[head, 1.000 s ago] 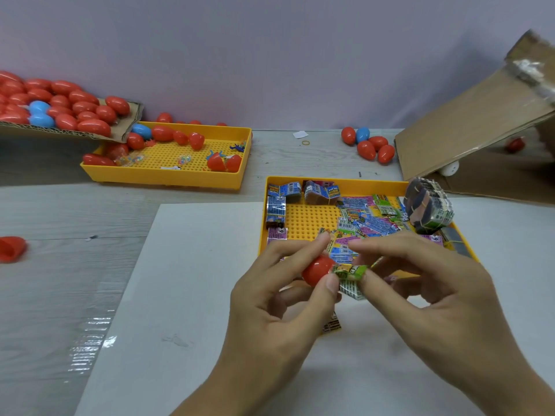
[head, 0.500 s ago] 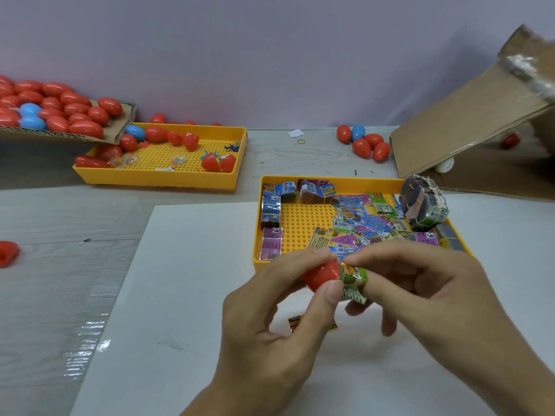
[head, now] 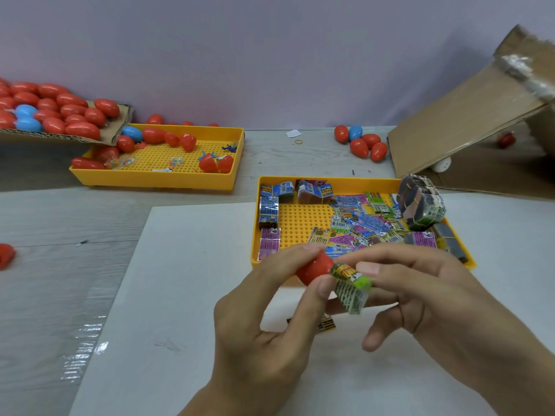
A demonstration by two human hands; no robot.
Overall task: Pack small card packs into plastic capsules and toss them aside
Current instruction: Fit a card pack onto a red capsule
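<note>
the left hand (head: 264, 319) pinches a smooth, likely slippery red capsule half (head: 313, 270) at its rim above the white board while the right hand (head: 426, 292) pinches the light, crushable green card pack (head: 351, 288) by its outer end at the capsule's mouth.

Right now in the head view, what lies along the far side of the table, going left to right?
Cardboard sheet heaped with capsules → far yellow tray → white paper scrap → rubber band → cluster of red and blue capsules → tilted cardboard box flap.
</note>
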